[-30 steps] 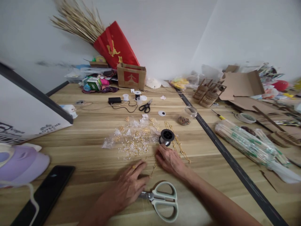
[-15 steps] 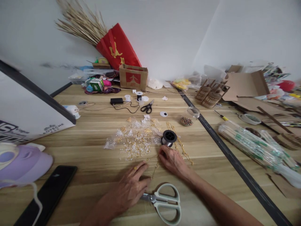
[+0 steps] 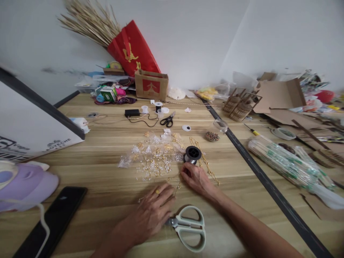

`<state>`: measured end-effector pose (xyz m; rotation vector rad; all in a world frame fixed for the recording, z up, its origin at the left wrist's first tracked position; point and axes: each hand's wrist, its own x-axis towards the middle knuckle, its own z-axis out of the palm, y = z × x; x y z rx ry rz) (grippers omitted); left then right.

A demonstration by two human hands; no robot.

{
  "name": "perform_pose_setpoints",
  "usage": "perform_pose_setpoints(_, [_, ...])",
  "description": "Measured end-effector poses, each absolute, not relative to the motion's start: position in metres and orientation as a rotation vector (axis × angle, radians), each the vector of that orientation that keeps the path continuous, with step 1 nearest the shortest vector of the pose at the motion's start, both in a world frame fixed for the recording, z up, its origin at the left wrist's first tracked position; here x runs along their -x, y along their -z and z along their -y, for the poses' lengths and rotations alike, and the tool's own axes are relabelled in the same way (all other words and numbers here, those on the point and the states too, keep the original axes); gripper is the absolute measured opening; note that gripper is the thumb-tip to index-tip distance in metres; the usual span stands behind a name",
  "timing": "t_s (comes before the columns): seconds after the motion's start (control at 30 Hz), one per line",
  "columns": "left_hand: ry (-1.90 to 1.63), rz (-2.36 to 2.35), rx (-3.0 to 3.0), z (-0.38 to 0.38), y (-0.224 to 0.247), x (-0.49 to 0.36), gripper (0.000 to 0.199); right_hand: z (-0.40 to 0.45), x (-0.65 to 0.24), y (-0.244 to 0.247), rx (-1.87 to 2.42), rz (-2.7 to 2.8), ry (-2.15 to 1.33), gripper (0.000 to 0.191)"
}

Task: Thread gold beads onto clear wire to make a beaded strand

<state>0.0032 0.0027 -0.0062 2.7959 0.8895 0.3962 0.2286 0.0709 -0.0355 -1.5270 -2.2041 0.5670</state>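
Note:
My left hand (image 3: 156,205) lies palm down on the table, fingers stretched out over part of a thin gold chain (image 3: 179,186). A bit of chain shows on either side of it. My right hand (image 3: 195,177) is closed, thumb and fingertips pinched where the chain meets them; the exact grip is partly hidden. Just beyond it stands a black spool of silvery wire (image 3: 191,157). Scissors with pale green handles (image 3: 189,227) rest beside my left hand, their blades mostly covered by it. Loose clear and gold beads (image 3: 156,165) are scattered ahead of my hands.
A longer gold chain (image 3: 206,165) lies right of the spool. Small black scissors (image 3: 167,121) and a jar of beads (image 3: 213,136) sit farther back. At left are a phone (image 3: 57,215) and a white box (image 3: 34,122); wrapped sticks (image 3: 279,166) lie at right.
My left hand has moved slightly right and forward, covering more of the chain and the scissors' blades. My right hand stays pinched near the spool. The view has shifted slightly.

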Motion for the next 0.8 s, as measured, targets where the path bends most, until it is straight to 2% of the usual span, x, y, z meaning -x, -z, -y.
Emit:
perform_pose_setpoints(0.3, [-0.411,-0.832,-2.752,-0.0016,0.0097,-0.007,0.03,-0.0712,-0.2339,0.0372,1.498,2.168,-0.564,0.015])
perform_pose_setpoints(0.6, [-0.427,-0.799,-2.736,-0.0043,0.0058,-0.0063,0.025,-0.0661,-0.2292,0.0403,1.519,2.12,-0.473,0.015])
perform_pose_setpoints(0.8, [-0.445,-0.822,-2.71,-0.0049,0.008,-0.0067,0.025,-0.0638,-0.2302,0.0417,1.342,2.176,-0.407,0.013])
